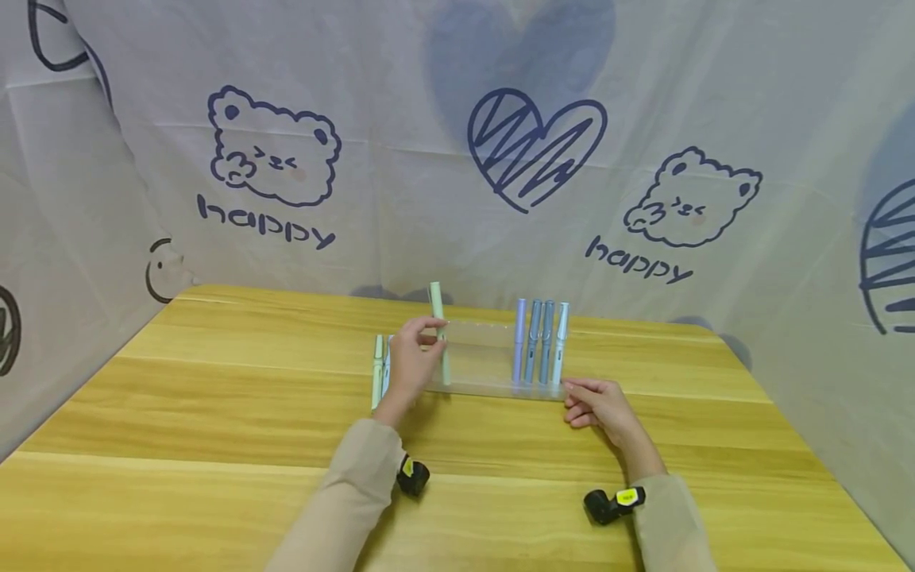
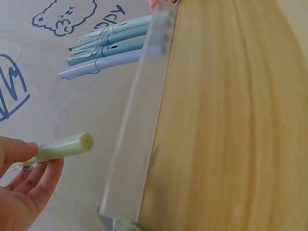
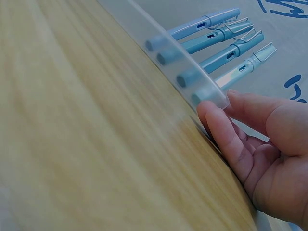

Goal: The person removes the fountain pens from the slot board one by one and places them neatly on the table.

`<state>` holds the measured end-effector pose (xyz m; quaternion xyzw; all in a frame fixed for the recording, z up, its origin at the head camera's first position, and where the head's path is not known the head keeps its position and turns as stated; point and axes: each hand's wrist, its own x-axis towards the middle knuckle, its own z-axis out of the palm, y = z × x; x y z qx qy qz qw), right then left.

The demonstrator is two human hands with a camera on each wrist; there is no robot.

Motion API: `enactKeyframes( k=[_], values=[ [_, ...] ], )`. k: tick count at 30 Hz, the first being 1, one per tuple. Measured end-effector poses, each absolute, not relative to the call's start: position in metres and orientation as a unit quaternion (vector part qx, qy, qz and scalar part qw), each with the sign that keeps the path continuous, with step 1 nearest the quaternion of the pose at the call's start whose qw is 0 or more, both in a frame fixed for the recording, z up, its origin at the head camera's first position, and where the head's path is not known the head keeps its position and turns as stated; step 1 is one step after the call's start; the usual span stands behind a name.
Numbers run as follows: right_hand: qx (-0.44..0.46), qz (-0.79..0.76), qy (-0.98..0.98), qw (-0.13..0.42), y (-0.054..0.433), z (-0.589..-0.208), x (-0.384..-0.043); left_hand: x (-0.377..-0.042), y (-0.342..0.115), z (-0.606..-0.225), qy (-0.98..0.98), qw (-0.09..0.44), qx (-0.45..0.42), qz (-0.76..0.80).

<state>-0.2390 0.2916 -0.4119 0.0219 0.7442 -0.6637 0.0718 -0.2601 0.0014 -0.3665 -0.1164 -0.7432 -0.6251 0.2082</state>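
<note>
My left hand (image 1: pixel 415 361) pinches a light green pen (image 1: pixel 437 300) between thumb and fingers. That pen stands nearly upright at the left part of a translucent plastic pen stand (image 1: pixel 475 389); in the left wrist view its lower end (image 2: pixel 85 142) shows apart from the front strip (image 2: pixel 130 130). My right hand (image 1: pixel 602 409) grips the stand's right corner between thumb and fingers. Toward that end stand a lavender pen (image 1: pixel 519 338), two grey-blue pens (image 1: pixel 533 342) and a pale blue pen (image 1: pixel 562 334), side by side, clips upward.
Left of the stand, another light green pen (image 1: pixel 378 369) and a light blue pen, partly hidden by my left hand, are on the wooden table (image 1: pixel 500 492). Behind the table hangs a pale cloth (image 1: pixel 415 175) with printed bears and hearts. Black cameras (image 1: pixel 413 477) sit on both wrists.
</note>
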Motion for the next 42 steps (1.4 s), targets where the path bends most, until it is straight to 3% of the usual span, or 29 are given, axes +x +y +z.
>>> enactKeyframes(
  k=[23,42],
  values=[
    [0.019,-0.666,0.742,0.073,0.288,-0.412,-0.241,-0.262,-0.042,-0.362,-0.751,0.197,-0.053,-0.628],
    [0.022,-0.671,0.738,0.073,0.292,-0.413,-0.239,-0.265,-0.073,-0.362,-0.766,0.115,0.001,-0.632]
  ],
)
